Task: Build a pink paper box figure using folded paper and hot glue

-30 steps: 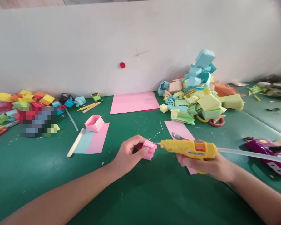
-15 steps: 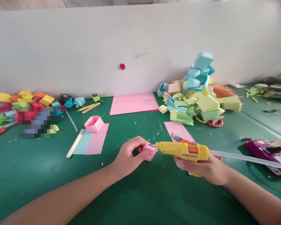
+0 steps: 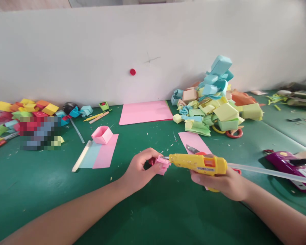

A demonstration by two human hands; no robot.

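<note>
Between thumb and fingers, my left hand [image 3: 142, 172] pinches a small folded pink paper piece [image 3: 163, 166] above the green tabletop. My right hand [image 3: 225, 183] is wrapped round the handle of a yellow hot glue gun [image 3: 197, 163], a long clear glue stick [image 3: 267, 173] sticking out of its back. The metal nozzle points left and meets the top of the pink piece, or sits right at it; any glue there is too small to make out. Behind the gun, a utility knife [image 3: 192, 149] lies on a pink paper strip [image 3: 193, 139], partly hidden.
An open pink paper box [image 3: 102, 135] stands on pink and blue sheets, beside a wooden stick [image 3: 81, 156]. Pink paper [image 3: 145, 112] lies by the white partition [image 3: 91, 51]. Folded paper heaps [image 3: 226, 112] rise at right, near red-handled scissors [image 3: 234, 132]. A purple device [image 3: 288, 166] lies far right.
Almost nothing differs. Both hands, the glue gun and the pink piece hold their places; the whole view has shifted very slightly.
</note>
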